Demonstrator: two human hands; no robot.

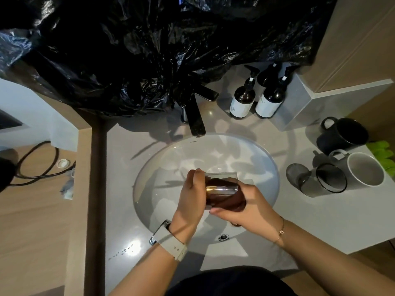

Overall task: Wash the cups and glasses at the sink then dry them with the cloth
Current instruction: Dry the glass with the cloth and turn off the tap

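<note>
Over the white sink basin (252, 159) I hold a clear drinking glass (222, 189) on its side. My right hand (245, 205) grips it from below and from the right, with fingers showing dark through the glass. My left hand (193, 196) curls over the glass's left end. To the right on the counter stand a black mug (342, 135), a white mug (363, 169) and a clear glass (318, 180) lying on its side. A green cloth (382, 153) shows at the right edge behind the mugs.
A dark faucet (195, 116) stands behind the basin, no water running. Two brown pump bottles (242, 99) (271, 98) sit at the back right. Black plastic sheeting (149, 50) hangs over the wall above. A black cable (40, 165) lies on the wooden surface at left.
</note>
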